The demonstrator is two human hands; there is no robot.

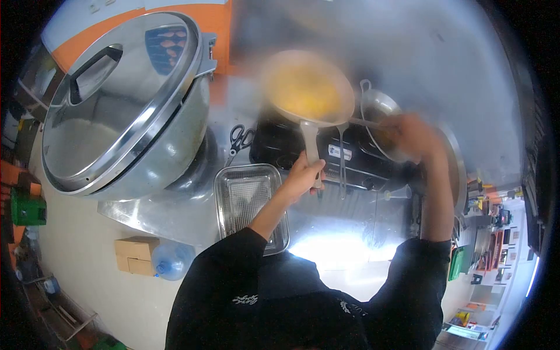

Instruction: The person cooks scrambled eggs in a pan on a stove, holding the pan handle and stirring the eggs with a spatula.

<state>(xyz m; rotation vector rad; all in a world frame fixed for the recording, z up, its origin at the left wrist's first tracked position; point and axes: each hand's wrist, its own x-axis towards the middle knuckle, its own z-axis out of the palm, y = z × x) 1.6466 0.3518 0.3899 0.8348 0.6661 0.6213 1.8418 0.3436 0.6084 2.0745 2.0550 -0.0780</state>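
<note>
My left hand is closed round the pale handle of a frying pan. Yellow food lies in the pan, hazy behind steam or a fogged lens. The pan is over the far left part of a black gas stove. My right hand, smeared by motion, is closed on a thin-handled utensil that points left toward the pan's rim; its working end cannot be made out. Partly behind that hand is a metal strainer or bowl with a loop on its rim.
A large lidded metal pot stands at the left. Black scissors and a wire-mesh tray lie left of the stove. A long-handled metal utensil rests across the stove front. A cardboard box and water bottle sit on the floor.
</note>
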